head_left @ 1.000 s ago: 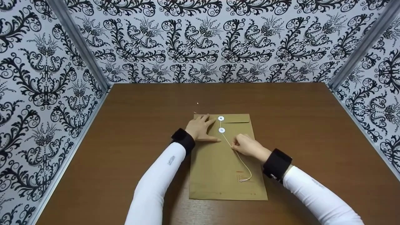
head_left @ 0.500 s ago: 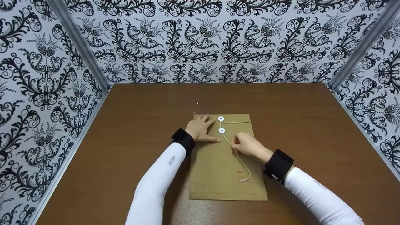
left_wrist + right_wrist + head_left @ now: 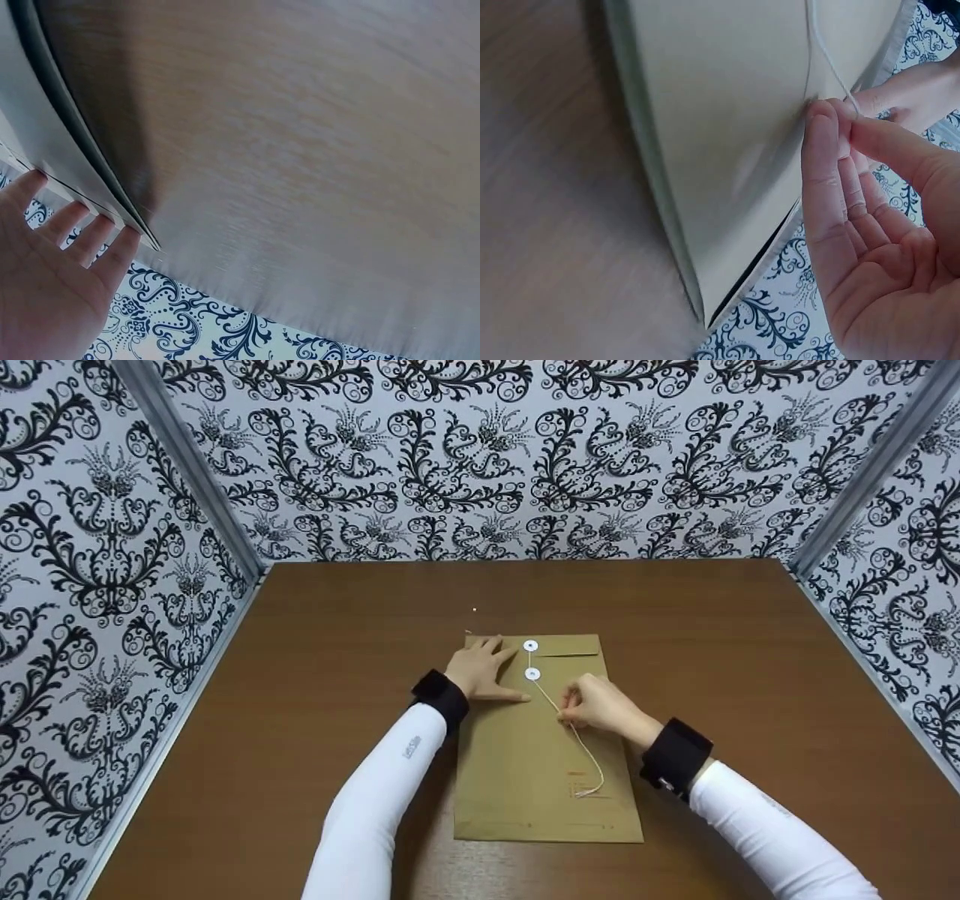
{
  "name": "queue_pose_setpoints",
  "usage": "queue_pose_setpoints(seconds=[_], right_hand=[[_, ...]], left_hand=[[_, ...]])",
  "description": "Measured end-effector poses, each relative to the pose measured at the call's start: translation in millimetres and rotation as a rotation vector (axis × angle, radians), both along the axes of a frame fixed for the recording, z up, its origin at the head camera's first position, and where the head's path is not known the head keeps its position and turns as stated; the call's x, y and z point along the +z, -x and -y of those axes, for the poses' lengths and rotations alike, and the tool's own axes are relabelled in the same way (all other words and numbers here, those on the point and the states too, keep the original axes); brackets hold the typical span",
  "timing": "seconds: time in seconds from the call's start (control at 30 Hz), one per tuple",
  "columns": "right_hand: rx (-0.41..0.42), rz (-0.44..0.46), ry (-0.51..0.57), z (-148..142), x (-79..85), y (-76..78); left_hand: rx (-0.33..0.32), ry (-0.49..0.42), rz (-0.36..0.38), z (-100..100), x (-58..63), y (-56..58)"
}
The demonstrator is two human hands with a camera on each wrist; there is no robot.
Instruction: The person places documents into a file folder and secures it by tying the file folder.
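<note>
A brown paper string-tie envelope (image 3: 517, 780) lies flat on the table, its flap (image 3: 574, 645) at the far end. Two white round buttons (image 3: 532, 673) sit one below the other, with the string (image 3: 589, 751) running between them and down toward the lower right. My left hand (image 3: 480, 671) rests with spread fingers on the upper left of the envelope; the left wrist view shows its straight fingers (image 3: 96, 232) at the envelope's edge. My right hand (image 3: 600, 705) pinches the string between thumb and index finger, below the lower button. In the right wrist view the string (image 3: 826, 52) reaches the pinched fingertips.
The brown wooden table (image 3: 337, 615) extends around the envelope. Patterned black-and-white walls (image 3: 480, 457) stand behind and at both sides, with grey metal posts (image 3: 187, 457) in the corners. A tiny white speck (image 3: 474, 609) lies beyond the envelope.
My right hand has shifted slightly to the right, still pinching the string, and its fingers have tilted a little. The left hand and the envelope have stayed in place.
</note>
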State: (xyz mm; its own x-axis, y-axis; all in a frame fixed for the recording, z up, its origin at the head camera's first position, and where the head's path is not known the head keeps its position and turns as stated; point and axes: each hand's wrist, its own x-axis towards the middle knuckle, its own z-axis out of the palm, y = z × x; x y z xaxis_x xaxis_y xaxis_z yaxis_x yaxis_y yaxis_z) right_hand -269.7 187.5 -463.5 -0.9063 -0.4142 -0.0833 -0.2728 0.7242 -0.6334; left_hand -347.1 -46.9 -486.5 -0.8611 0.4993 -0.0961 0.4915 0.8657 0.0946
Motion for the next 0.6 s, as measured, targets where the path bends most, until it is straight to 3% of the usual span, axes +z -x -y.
queue_pose_setpoints(seconds=[0.27, 0.6], right_hand=[[0.048, -0.145, -0.14, -14, 3.4, 4.9], [0.026, -0.211, -0.268, -26, 8.8, 16.3]], left_hand=[[-0.005, 0.007, -0.009, -1, -0.8, 0.0], [-0.005, 0.005, 0.005, 1, -2.3, 1.1]])
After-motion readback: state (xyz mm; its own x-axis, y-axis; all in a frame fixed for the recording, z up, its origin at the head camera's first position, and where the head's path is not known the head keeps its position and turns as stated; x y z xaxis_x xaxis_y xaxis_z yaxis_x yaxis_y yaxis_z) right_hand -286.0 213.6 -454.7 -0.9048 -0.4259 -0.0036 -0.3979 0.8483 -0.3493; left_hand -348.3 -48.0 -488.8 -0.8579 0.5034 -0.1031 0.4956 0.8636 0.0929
